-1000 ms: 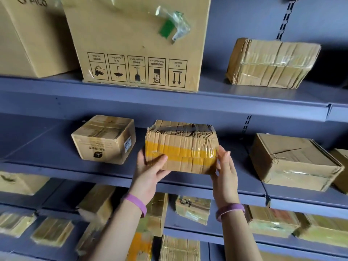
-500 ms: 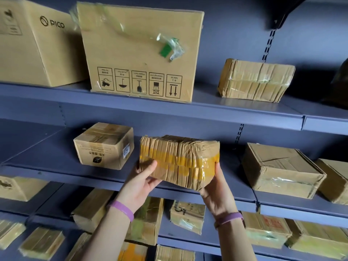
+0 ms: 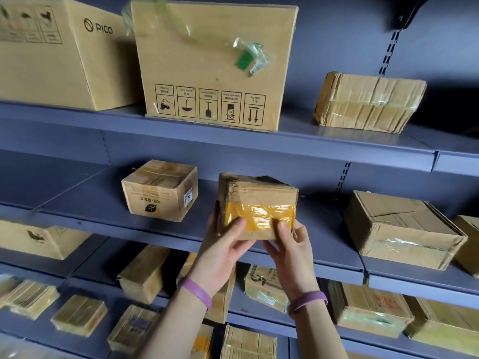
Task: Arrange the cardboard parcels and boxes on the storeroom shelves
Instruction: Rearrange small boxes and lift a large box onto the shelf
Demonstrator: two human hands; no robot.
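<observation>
The taped parcel sits just above the left hand and right hand, fingers clasping its lower corners; its long axis seemingly points into the middle shelf.

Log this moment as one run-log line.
held: brown cardboard parcel with yellow tape | left hand: grips left side | right hand: grips lower right | where: front of middle grey-blue shelf
</observation>
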